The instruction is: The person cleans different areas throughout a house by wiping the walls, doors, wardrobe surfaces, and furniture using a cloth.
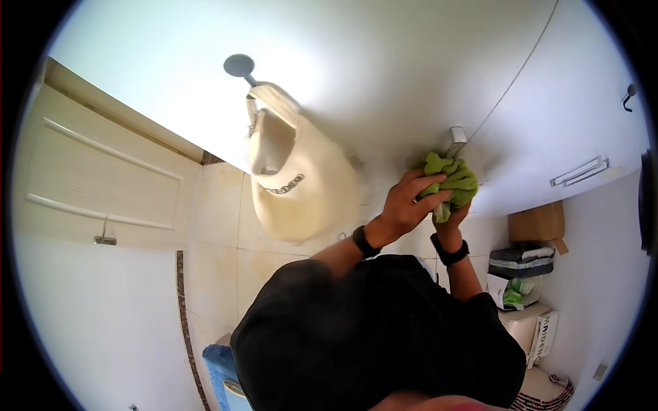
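A crumpled green cloth [458,183] is bunched between my two hands, in front of the white wall surface. My left hand [406,204] grips it from the left, its fingers bent over the front of the cloth. My right hand [460,216] holds it from below and to the right, and most of its fingers are hidden behind the folds. Just above the cloth, a small white block [457,135] sticks out from the surface, near a thin dark line [515,77] that runs up to the right. Both wrists wear dark bands.
A cream tote bag [301,185] hangs from a grey round hook [239,66] on the left. To the right are a metal holder [580,171], a cardboard box [537,222] and stacked dark folded items [521,260]. A white door [103,175] stands at far left.
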Tool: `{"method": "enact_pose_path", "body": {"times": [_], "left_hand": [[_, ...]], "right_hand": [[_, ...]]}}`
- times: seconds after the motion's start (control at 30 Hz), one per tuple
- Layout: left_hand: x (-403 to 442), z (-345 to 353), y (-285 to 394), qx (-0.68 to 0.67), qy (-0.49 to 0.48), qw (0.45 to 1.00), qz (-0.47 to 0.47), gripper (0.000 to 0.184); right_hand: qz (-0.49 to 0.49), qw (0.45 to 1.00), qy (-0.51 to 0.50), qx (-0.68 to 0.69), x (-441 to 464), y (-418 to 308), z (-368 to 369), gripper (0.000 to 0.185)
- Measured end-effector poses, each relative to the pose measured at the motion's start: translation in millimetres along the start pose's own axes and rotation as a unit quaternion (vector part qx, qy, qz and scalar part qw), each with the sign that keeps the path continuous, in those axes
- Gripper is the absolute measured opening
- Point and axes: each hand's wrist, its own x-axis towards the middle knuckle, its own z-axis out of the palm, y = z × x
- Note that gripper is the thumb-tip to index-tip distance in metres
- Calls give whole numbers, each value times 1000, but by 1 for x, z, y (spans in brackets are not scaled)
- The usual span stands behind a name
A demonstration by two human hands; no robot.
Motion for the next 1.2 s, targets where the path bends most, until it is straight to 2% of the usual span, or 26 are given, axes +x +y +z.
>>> {"method": "enact_pose_path", "body": {"times": [0.03,0.1,0.13,0.17,0.27,0.3,0.4,0.53,0.67,0.73,1.03,1.2], "left_hand": [[14,3,6,17,34,998,43,39],[47,11,22,16,55,997,45,38],[62,15,29,16,66,997,48,38],[73,25,38,-12,62,998,13,42],[88,61,46,-26,62,998,-9,44],[86,76,48,-25,70,997,-9,46],[66,109,45,6,47,999,-8,41],[10,140,35,45,-8,997,-58,39],[-30,142,26,65,-49,991,-109,38],[-42,144,22,81,-54,987,-130,40],[-102,94,-5,118,-117,970,-177,53],[-126,57,-22,110,-141,967,-181,53]], "right_hand": [[0,1000,-2,17,13,-9,-6,46],[-1,999,-5,52,38,-26,-17,42],[-90,994,6,-56,49,-30,-27,48],[-175,970,36,-164,61,-34,-37,57],[-215,930,42,-294,88,-71,-48,43],[-216,936,58,-272,89,-70,-59,47],[-190,938,54,-284,79,-52,-91,47],[-143,945,-7,-294,56,-28,-118,40],[-99,942,-64,-314,37,-14,-125,32],[-40,958,-69,-276,30,-12,-121,30],[44,965,-141,-216,-3,27,-90,36],[75,955,-152,-242,-30,47,-58,36]]}}
